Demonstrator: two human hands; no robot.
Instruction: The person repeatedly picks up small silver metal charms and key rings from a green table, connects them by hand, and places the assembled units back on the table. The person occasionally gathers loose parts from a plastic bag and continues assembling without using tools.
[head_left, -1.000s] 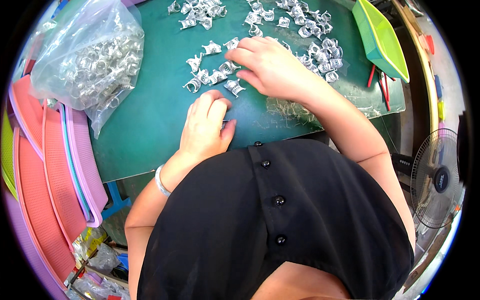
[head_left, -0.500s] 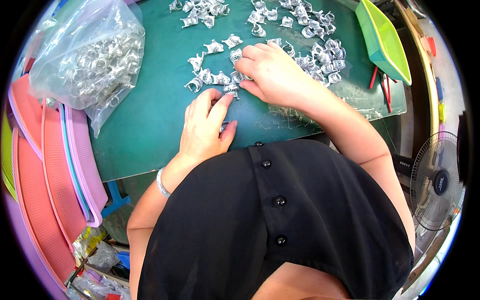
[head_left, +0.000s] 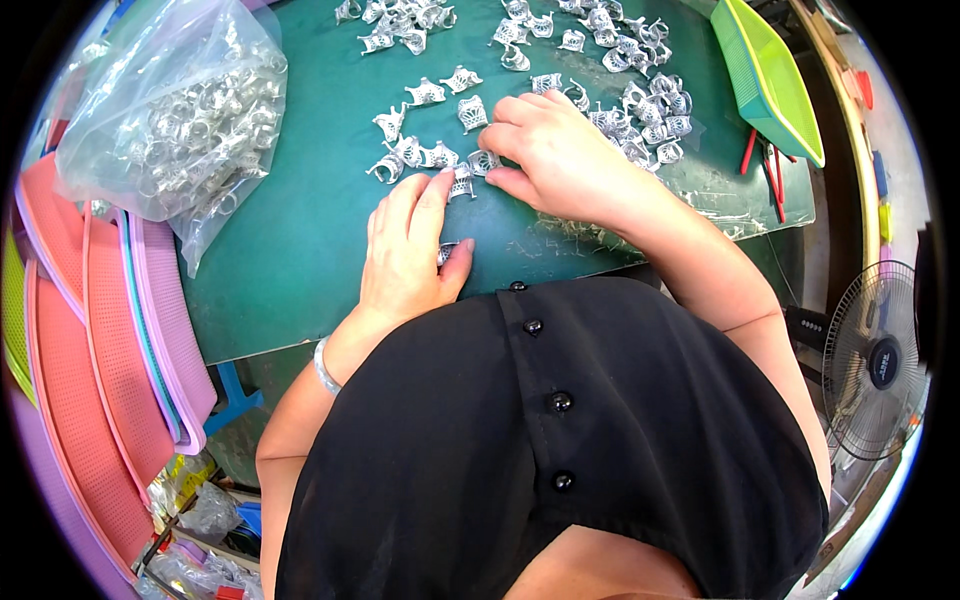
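Small silver openwork rings lie in loose groups on the green tabletop [head_left: 300, 290]. My left hand [head_left: 408, 240] rests there with its fingers stretched forward. Its index fingertip touches one silver ring [head_left: 461, 183], while another ring [head_left: 446, 253] shows between thumb and palm, partly hidden. Just right of that fingertip, my right hand [head_left: 560, 155] is closed, with thumb and fingertips at the edge of a ring [head_left: 484, 162]. A separate upright ring [head_left: 472, 114] stands beyond its knuckles. Left of these, several rings [head_left: 408, 152] form an uneven row.
A clear plastic bag [head_left: 200, 140] full of rings sits at the left, above stacked pink and purple baskets [head_left: 100, 340]. More rings [head_left: 655, 110] are heaped at the right. A green basket [head_left: 765, 80], red-handled pliers [head_left: 775, 185] and a fan [head_left: 880, 360] stand farther right.
My right hand has shifted slightly right, uncovering more of the upright ring. The ring at my left index fingertip has turned a little. My left hand stays nearly in place.
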